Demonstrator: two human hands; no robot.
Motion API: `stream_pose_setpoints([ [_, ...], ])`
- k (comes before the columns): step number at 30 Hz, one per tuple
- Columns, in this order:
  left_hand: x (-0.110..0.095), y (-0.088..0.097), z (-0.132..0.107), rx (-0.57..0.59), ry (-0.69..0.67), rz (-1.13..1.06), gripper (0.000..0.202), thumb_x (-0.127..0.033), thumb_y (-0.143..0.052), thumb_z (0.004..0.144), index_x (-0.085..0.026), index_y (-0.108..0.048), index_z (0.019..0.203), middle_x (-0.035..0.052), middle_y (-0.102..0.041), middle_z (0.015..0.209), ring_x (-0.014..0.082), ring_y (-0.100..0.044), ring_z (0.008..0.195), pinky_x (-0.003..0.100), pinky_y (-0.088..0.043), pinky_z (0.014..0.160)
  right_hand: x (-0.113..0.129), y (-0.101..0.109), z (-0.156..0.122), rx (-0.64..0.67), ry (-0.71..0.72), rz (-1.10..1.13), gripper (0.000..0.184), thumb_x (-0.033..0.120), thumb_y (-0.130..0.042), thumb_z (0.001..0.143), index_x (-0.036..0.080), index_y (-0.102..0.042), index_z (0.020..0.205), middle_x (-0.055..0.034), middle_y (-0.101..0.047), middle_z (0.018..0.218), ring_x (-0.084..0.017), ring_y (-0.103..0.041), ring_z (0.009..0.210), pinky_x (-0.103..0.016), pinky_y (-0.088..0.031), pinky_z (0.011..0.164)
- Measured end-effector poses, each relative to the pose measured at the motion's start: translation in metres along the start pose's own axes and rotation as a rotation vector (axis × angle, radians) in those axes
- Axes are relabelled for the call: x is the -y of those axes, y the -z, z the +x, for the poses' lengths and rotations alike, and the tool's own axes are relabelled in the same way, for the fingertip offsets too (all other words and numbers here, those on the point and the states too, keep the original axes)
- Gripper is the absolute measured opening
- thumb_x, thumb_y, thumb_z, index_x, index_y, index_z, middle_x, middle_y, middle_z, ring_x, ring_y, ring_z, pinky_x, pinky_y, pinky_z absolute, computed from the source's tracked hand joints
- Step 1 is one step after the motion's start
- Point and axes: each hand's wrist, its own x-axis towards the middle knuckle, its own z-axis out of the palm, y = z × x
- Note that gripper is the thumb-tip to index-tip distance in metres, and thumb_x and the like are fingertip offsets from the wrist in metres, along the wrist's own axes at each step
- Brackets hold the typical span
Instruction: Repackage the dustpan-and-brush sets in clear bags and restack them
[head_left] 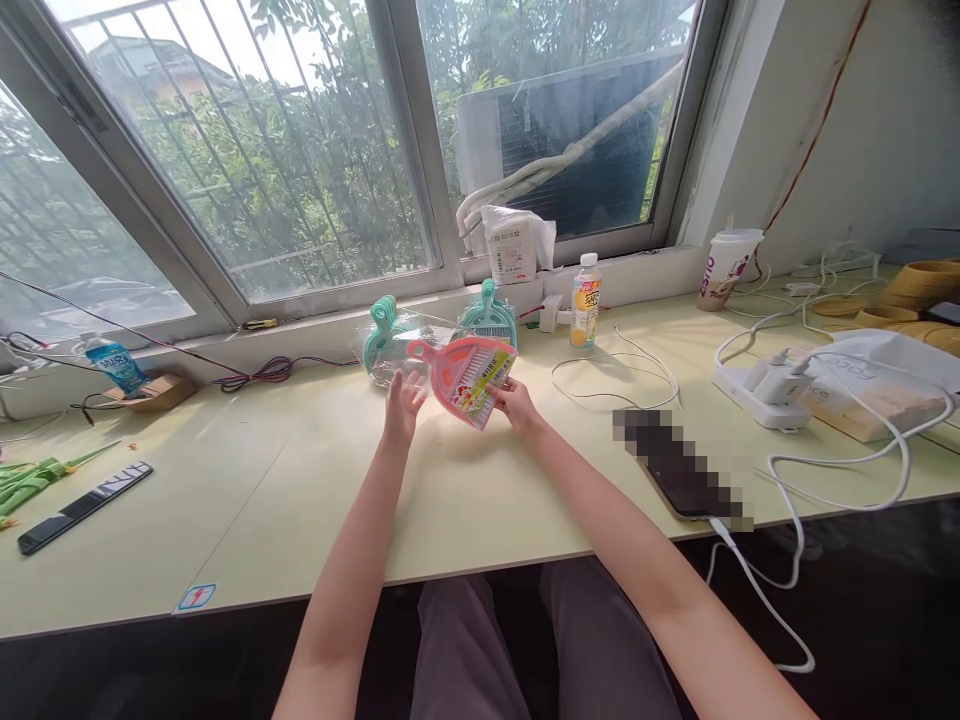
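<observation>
A pink mini dustpan (454,366) with a white-bristled brush and a yellow label is held up over the table, tilted, its handle towards the left. My right hand (516,404) grips its lower right edge. My left hand (406,404) is just left of the dustpan with its fingers apart, holding nothing. Behind it, against the wall under the window, stands a group of green dustpans (382,322) in clear plastic wrap. Another green dustpan (489,308) stands behind the pink one, partly hidden by it.
A juice bottle (586,305) and a tissue pack (513,248) are at the back. To the right lie a phone (679,470), a power strip (765,395) with white cables, and a paper cup (729,268). At left are a black strip (84,508) and a blue pouch (118,368).
</observation>
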Motion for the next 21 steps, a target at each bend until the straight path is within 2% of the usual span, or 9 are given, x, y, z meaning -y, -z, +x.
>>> stream_pose_setpoints([
  [2, 0.002, -0.001, 0.000, 0.063, -0.004, -0.002, 0.061, -0.040, -0.059, 0.082, -0.024, -0.042, 0.138, 0.0110, -0.054, 0.138, 0.0202, -0.059, 0.117, 0.035, -0.048, 0.097, 0.001, 0.000, -0.001, 0.015, 0.000, -0.025, 0.024, 0.015, -0.078, 0.069, 0.016, -0.063, 0.087, -0.0064, -0.073, 0.095, -0.019, -0.069, 0.086, -0.037, -0.059, 0.083],
  [5, 0.000, 0.002, -0.001, 0.125, -0.007, 0.043, 0.060, -0.026, -0.064, 0.076, -0.022, -0.049, 0.134, 0.0096, -0.062, 0.129, 0.0185, -0.065, 0.105, 0.034, -0.050, 0.092, 0.004, 0.001, -0.002, 0.040, 0.009, -0.012, 0.023, 0.014, -0.077, 0.070, 0.016, -0.064, 0.090, -0.0069, -0.073, 0.096, -0.019, -0.069, 0.086, -0.037, -0.059, 0.083],
  [9, -0.009, 0.010, -0.003, 0.248, 0.023, 0.148, 0.067, -0.024, -0.063, 0.073, -0.023, -0.046, 0.138, 0.0099, -0.067, 0.120, 0.0209, -0.070, 0.091, 0.032, -0.053, 0.077, 0.008, 0.007, 0.001, -0.001, 0.036, 0.061, 0.022, 0.013, -0.074, 0.072, 0.016, -0.064, 0.091, -0.0070, -0.072, 0.101, -0.019, -0.069, 0.090, -0.036, -0.058, 0.087],
  [12, -0.012, 0.012, -0.006, 0.317, 0.049, 0.217, 0.066, -0.026, -0.062, 0.073, -0.021, -0.047, 0.137, 0.0106, -0.069, 0.115, 0.0202, -0.069, 0.087, 0.030, -0.051, 0.072, 0.007, 0.012, 0.005, -0.010, 0.045, 0.099, 0.022, 0.014, -0.074, 0.071, 0.016, -0.065, 0.091, -0.0071, -0.072, 0.101, -0.020, -0.069, 0.090, -0.036, -0.057, 0.088],
  [16, -0.008, 0.011, -0.007, 0.349, 0.078, 0.254, 0.053, -0.030, -0.061, 0.075, -0.021, -0.057, 0.127, 0.0078, -0.071, 0.107, 0.0189, -0.066, 0.086, 0.031, -0.048, 0.075, 0.004, 0.015, 0.008, 0.049, 0.036, 0.083, 0.027, 0.018, -0.080, 0.067, 0.016, -0.067, 0.090, -0.0071, -0.073, 0.098, -0.021, -0.069, 0.087, -0.037, -0.058, 0.086],
  [19, -0.005, 0.011, -0.007, 0.339, 0.092, 0.187, 0.035, -0.027, -0.060, 0.074, -0.020, -0.066, 0.108, 0.0049, -0.069, 0.107, 0.0188, -0.062, 0.096, 0.031, -0.046, 0.083, 0.004, 0.014, 0.008, 0.097, 0.033, 0.066, 0.030, 0.021, -0.083, 0.063, 0.016, -0.068, 0.088, -0.0070, -0.074, 0.097, -0.022, -0.069, 0.087, -0.037, -0.058, 0.084],
  [21, -0.005, 0.009, -0.009, 0.331, 0.119, 0.106, 0.032, -0.023, -0.061, 0.071, -0.020, -0.066, 0.103, 0.0035, -0.068, 0.104, 0.0178, -0.061, 0.095, 0.032, -0.045, 0.086, 0.004, 0.013, 0.006, 0.120, 0.034, 0.061, 0.030, 0.023, -0.085, 0.061, 0.016, -0.069, 0.086, -0.0069, -0.074, 0.096, -0.022, -0.069, 0.087, -0.037, -0.058, 0.083],
])
